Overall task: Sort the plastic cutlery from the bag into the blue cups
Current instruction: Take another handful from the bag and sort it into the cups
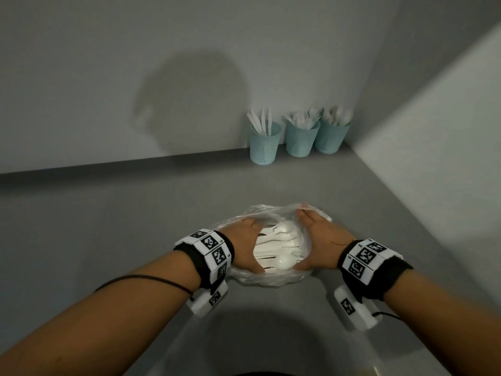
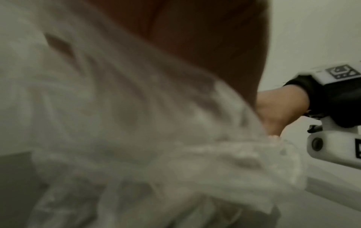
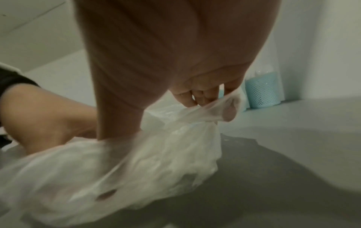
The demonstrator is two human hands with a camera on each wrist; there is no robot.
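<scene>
Plastic bag (image 1: 273, 278) mouth spread; right wrist view: fingers (image 3: 203, 94) pinching rim.

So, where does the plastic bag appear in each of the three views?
Head: the bag lies low in the centre on the counter, held open between both hands.
Left wrist: it fills the left and lower part, blurred.
Right wrist: it spreads across the lower left, its edge pinched by the right hand.
Shared landmark: the other hand's black wristband, in both wrist views.
</scene>
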